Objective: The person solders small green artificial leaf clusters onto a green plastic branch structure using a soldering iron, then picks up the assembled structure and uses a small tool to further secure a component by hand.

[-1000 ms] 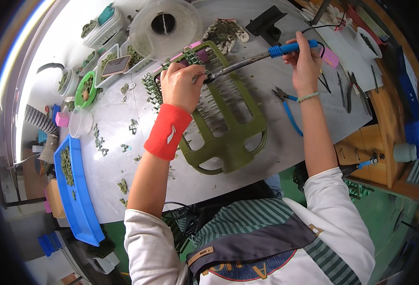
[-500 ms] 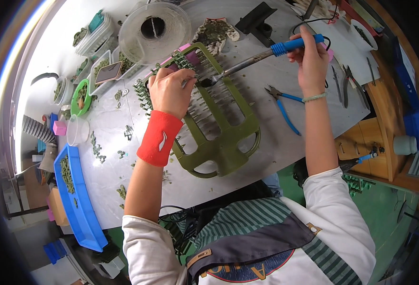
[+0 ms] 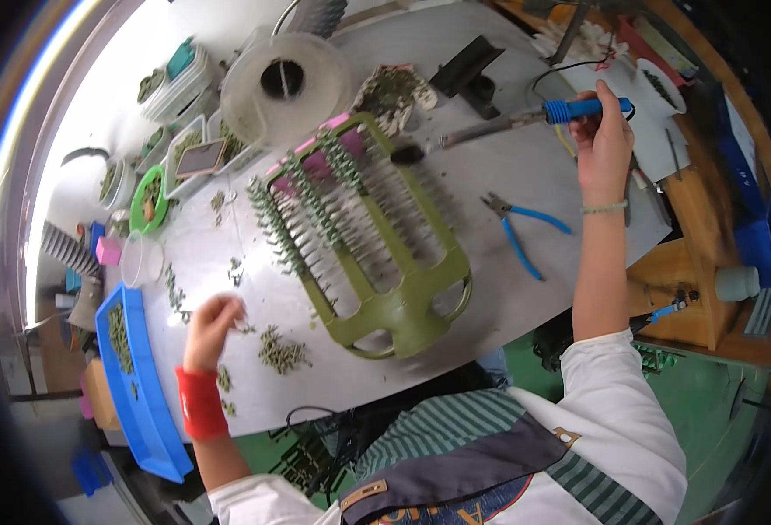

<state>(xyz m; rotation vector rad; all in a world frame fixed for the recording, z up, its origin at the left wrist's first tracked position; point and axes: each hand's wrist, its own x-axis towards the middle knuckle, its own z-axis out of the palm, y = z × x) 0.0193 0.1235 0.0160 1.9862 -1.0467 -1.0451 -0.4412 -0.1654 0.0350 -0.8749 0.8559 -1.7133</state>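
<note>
My right hand (image 3: pixel 602 144) grips the blue handle of a soldering iron (image 3: pixel 499 125), whose metal tip hangs over the far end of an olive green slotted rack (image 3: pixel 376 236). Rows of small green parts stand along the rack's far left side. My left hand (image 3: pixel 213 322), with a red wristband, is low on the white table (image 3: pixel 525 297), fingers pinched over small loose green parts. A heap of those green parts (image 3: pixel 282 352) lies just right of that hand.
A blue tray (image 3: pixel 136 385) with green parts hangs at the table's left edge. Blue-handled pliers (image 3: pixel 521 229) lie right of the rack. A big clear spool (image 3: pixel 285 83), small tubs and a clear cup (image 3: pixel 142 259) crowd the far left. A wooden bench (image 3: pixel 700 289) stands right.
My left hand left the rack's far end and dropped to the loose parts near the table's front left. My right hand shifted the soldering iron slightly right.
</note>
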